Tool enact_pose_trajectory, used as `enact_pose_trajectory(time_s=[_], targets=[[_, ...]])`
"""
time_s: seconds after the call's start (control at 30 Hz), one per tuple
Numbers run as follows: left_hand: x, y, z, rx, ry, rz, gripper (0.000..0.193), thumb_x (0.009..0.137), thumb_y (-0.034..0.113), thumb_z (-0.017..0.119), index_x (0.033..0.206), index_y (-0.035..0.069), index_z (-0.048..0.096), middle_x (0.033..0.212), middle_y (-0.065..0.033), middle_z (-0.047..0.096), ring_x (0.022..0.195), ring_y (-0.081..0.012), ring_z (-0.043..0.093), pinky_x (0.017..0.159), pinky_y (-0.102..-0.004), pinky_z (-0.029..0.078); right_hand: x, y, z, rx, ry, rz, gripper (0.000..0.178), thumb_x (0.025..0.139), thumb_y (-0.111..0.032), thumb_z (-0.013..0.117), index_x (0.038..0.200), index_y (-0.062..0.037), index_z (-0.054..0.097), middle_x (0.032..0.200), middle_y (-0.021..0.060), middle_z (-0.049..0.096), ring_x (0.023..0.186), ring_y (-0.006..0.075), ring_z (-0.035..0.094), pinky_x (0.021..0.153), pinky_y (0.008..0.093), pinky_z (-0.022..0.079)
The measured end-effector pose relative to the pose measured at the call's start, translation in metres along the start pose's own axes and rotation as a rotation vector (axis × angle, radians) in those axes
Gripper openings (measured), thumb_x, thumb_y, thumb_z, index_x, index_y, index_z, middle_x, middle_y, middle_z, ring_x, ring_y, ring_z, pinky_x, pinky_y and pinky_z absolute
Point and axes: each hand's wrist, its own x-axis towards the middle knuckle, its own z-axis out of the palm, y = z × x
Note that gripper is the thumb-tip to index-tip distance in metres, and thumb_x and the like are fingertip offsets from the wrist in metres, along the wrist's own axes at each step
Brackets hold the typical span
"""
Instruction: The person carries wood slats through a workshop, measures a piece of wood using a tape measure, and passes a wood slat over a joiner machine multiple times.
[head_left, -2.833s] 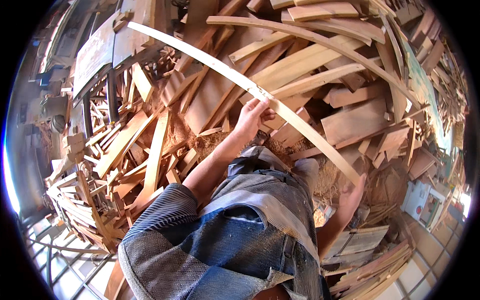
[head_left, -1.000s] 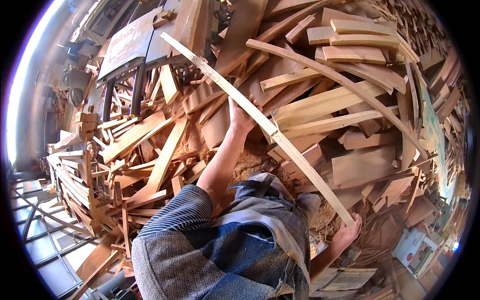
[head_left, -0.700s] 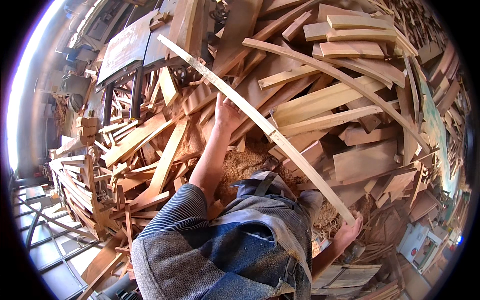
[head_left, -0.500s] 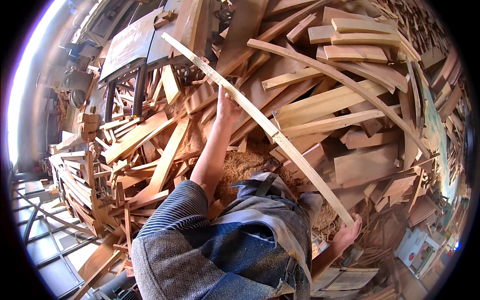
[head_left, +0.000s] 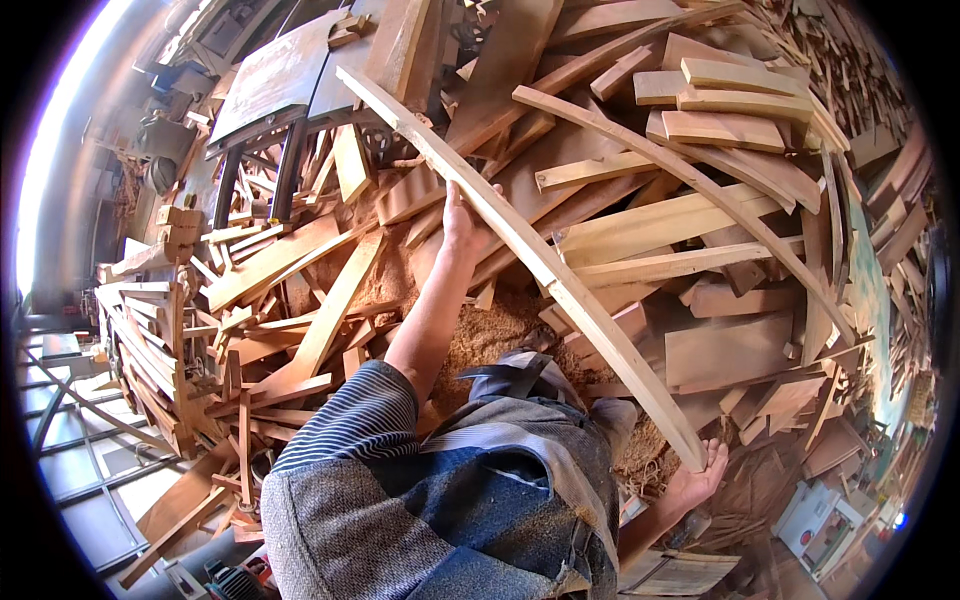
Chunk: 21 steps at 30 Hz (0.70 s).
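Note:
A long pale wooden strip point(head_left: 540, 262) runs diagonally from the upper left to the lower right above a heap of offcuts. My left hand point(head_left: 462, 222) is stretched forward and grips the strip near its middle. My right hand point(head_left: 697, 482) holds the strip's near end at the lower right, by my hip. My striped sleeve and grey apron point(head_left: 500, 470) fill the lower middle.
A big pile of planks and scrap boards point(head_left: 700, 220) covers the floor ahead and to the right, with sawdust point(head_left: 480, 335) at my feet. A dark metal machine table point(head_left: 285, 90) stands at the upper left. Stacked slats point(head_left: 150, 340) lie to the left.
The strip stays in both hands; my left hand has slid a little further up along it and the view has swung slightly to the right.

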Motion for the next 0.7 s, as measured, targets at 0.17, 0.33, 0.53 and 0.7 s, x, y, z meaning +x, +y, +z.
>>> enact_pose_trajectory(time_s=[0.17,0.33,0.53,0.7], targets=[[0.011,-0.005,-0.015,-0.086,-0.02,0.025,0.059,0.102,0.06,0.035,0.129,0.01,0.047,0.11,-0.0229,0.062,0.09,-0.0375,0.062,0.082,-0.0545,0.052,0.004,-0.003,-0.007,0.211,-0.126,0.011,0.036,0.106,-0.029,0.047,0.124,0.0003,0.059,0.115,0.0111,0.065,0.105,0.0253,0.061,0.099,0.0432,0.05],[0.017,-0.011,-0.032,-0.134,0.0,0.023,0.058,0.103,0.059,0.032,0.115,0.006,0.052,0.103,-0.0124,0.061,0.088,-0.0318,0.064,0.075,-0.0474,0.056,0.0,-0.007,0.007,0.296,-0.196,0.04,0.037,0.106,-0.031,0.048,0.12,0.0003,0.06,0.106,0.0093,0.063,0.1,0.0267,0.059,0.1,0.0464,0.048],[0.02,-0.01,-0.033,-0.116,-0.047,-0.037,0.052,0.103,0.056,0.037,0.102,0.007,0.056,0.097,-0.0111,0.062,0.082,-0.029,0.063,0.071,-0.0439,0.055,-0.001,-0.009,0.016,0.281,-0.146,0.027,0.038,0.106,-0.032,0.047,0.12,0.0011,0.058,0.103,0.0088,0.06,0.1,0.0274,0.059,0.101,0.048,0.047],[0.018,-0.016,-0.035,-0.13,0.028,-0.039,0.053,0.101,0.058,0.04,0.1,0.008,0.057,0.092,-0.0106,0.064,0.079,-0.0273,0.062,0.07,-0.0425,0.054,-0.004,-0.007,0.012,0.311,-0.17,0.049,0.038,0.106,-0.032,0.046,0.119,0.0019,0.058,0.103,0.0092,0.059,0.099,0.0271,0.055,0.101,0.0467,0.045]])
